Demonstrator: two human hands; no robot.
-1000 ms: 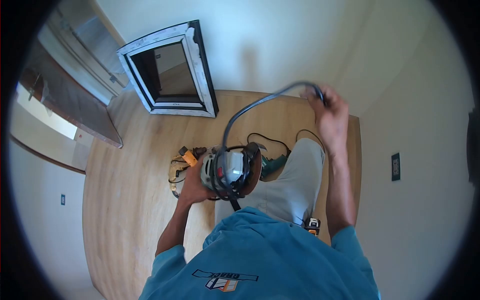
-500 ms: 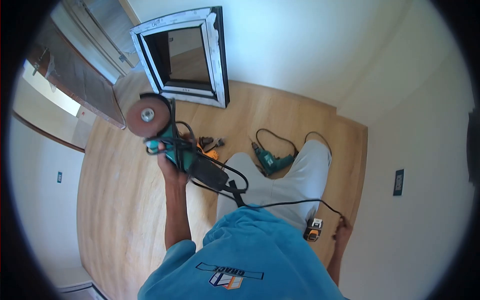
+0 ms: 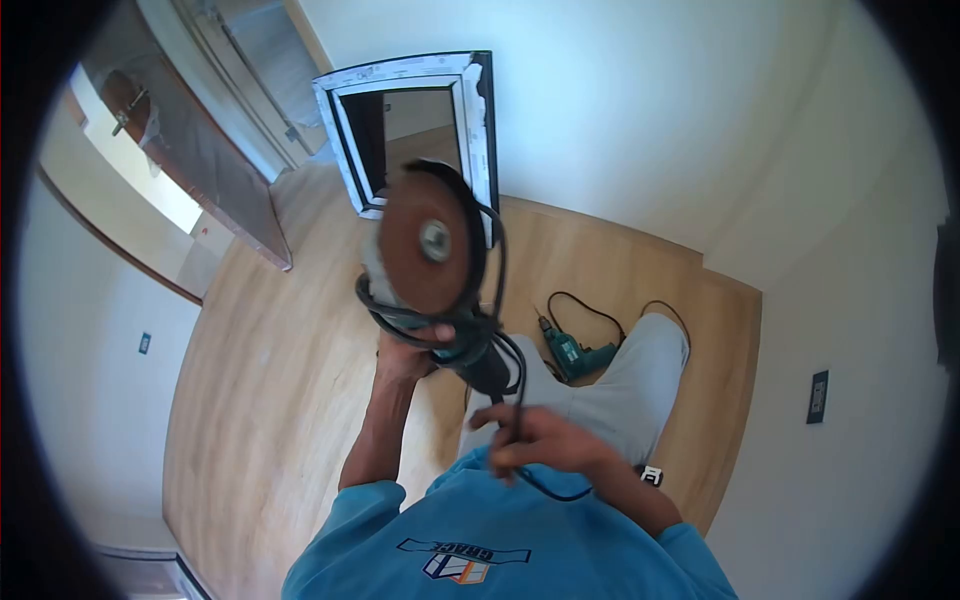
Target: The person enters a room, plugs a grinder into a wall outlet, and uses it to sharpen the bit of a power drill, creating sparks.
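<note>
Two hands busy: left hand clamped on grinder held chest-high, right hand pinching cord below; loose loops likely to snag the bare disc or slip.

Angle grinder: teal-green body with a dark rear handle section, held up in the air above the wooden floor, carried by nothing but the hands. Disc is round, rust-brown, worn-looking, with a silver centre nut; its flat face is turned toward the camera, and a dark guard shows along its upper and right rim.

Power cord: black, wound in several loops around the grinder body just under the disc. One strand runs down from the rear handle, and a short tail curves out beneath.
</note>
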